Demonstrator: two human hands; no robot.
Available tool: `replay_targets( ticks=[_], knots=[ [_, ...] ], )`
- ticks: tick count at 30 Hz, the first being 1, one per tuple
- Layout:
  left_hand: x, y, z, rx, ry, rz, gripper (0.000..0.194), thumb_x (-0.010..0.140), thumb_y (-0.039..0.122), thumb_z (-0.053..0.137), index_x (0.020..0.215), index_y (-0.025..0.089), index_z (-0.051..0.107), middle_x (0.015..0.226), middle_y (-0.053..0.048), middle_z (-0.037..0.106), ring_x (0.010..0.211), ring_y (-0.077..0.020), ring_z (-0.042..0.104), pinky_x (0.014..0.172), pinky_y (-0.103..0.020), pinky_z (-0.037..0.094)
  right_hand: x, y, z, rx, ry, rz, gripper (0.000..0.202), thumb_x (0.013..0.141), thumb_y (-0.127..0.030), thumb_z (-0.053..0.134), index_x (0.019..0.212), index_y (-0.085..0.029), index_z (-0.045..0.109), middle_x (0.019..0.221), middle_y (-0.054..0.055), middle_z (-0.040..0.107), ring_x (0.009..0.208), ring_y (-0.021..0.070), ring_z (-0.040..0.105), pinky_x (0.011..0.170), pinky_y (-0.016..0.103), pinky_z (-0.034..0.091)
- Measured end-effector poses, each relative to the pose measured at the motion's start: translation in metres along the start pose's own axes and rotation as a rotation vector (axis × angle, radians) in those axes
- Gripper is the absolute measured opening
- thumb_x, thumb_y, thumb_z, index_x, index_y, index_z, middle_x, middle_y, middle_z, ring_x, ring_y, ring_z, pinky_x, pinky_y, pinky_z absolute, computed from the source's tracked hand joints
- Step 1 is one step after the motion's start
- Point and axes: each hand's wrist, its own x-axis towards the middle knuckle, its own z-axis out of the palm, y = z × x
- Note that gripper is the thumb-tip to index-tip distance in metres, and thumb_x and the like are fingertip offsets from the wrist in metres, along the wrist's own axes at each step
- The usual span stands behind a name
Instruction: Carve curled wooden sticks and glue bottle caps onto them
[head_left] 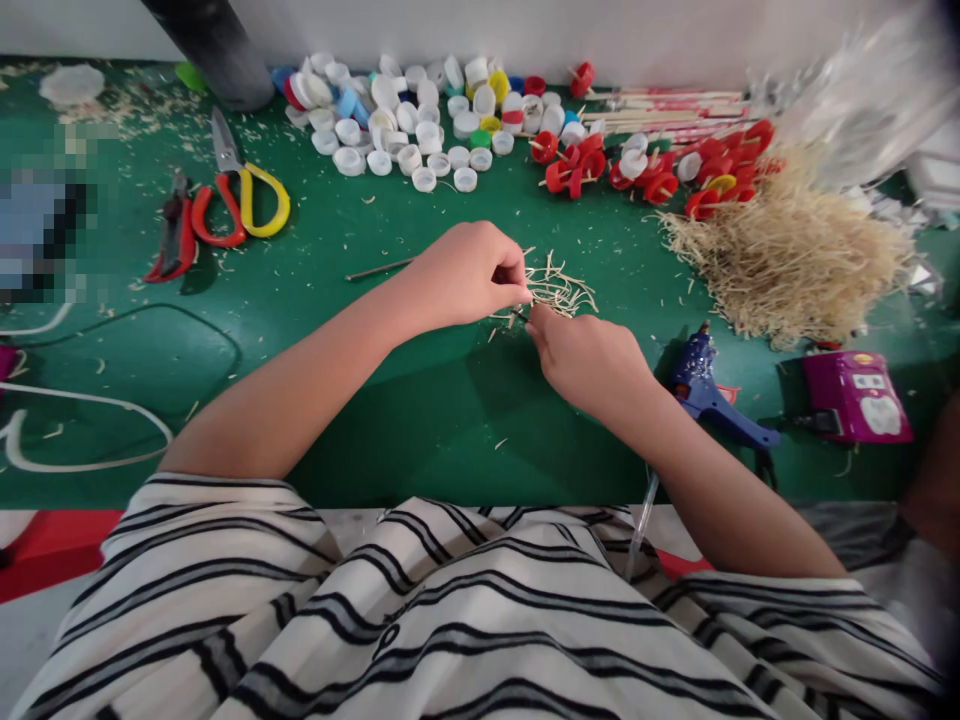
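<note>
My left hand (476, 275) is closed in a pinch, its fingertips meeting those of my right hand over the table. My right hand (589, 355) is pinched shut too, with a small dark tip showing at its fingers. What either hand holds is too small and hidden to name. Just behind the fingertips lies a small loose heap of pale straw-like strands (561, 288). A thin dark rod (375, 269) lies on the green table (420, 420) and runs out of sight behind my left hand.
White and coloured bottle caps (424, 135) spread along the back. Red caps on sticks (577, 165) and a big strand pile (795, 250) lie right. Nearer are a blue glue gun (701, 385) and purple box (859, 397). Scissors (229, 185) and red-handled cutters (176, 235) lie left.
</note>
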Motion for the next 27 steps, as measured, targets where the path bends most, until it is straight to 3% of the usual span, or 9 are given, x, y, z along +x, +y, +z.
replay_targets(
  ticks=[5,10,17,27],
  knots=[
    [0.003,-0.007,-0.003,0.012,0.031,-0.043,0.013,0.089,0.025,0.082,0.078,0.017,0.081,0.069,-0.001,0.073,0.064,-0.0112,0.059,0.065,-0.031,0.041,-0.001,0.003,0.006,-0.048,-0.037,-0.013,0.046,0.117,-0.036,0.026,0.139,-0.023,0.065,0.093,0.015,0.082,0.083,0.033,0.078,0.066,0.035,0.035],
    [0.002,-0.001,-0.002,-0.009,0.013,-0.018,0.01,0.089,0.021,0.083,0.079,0.017,0.082,0.073,-0.002,0.075,0.067,-0.0122,0.063,0.069,-0.031,0.044,0.001,0.007,0.005,-0.048,-0.045,-0.001,0.046,0.117,-0.04,0.027,0.136,-0.023,0.066,0.098,0.014,0.083,0.086,0.0305,0.077,0.064,0.034,0.028],
    [0.0,0.002,-0.002,0.018,0.011,-0.041,0.013,0.091,0.025,0.081,0.08,0.018,0.082,0.073,-0.003,0.075,0.07,-0.014,0.065,0.071,-0.032,0.045,0.003,0.006,0.003,-0.015,0.08,-0.018,0.05,0.117,-0.042,0.026,0.139,-0.023,0.067,0.095,0.012,0.082,0.081,0.0279,0.073,0.062,0.035,0.02],
    [0.002,0.0,-0.001,0.048,0.01,-0.048,0.015,0.09,0.031,0.078,0.084,0.019,0.084,0.079,-0.005,0.078,0.075,-0.0167,0.068,0.073,-0.032,0.049,0.01,0.002,-0.007,0.026,-0.002,-0.013,0.045,0.116,-0.037,0.031,0.138,-0.024,0.068,0.102,0.014,0.083,0.088,0.0295,0.075,0.064,0.035,0.027]
  ],
)
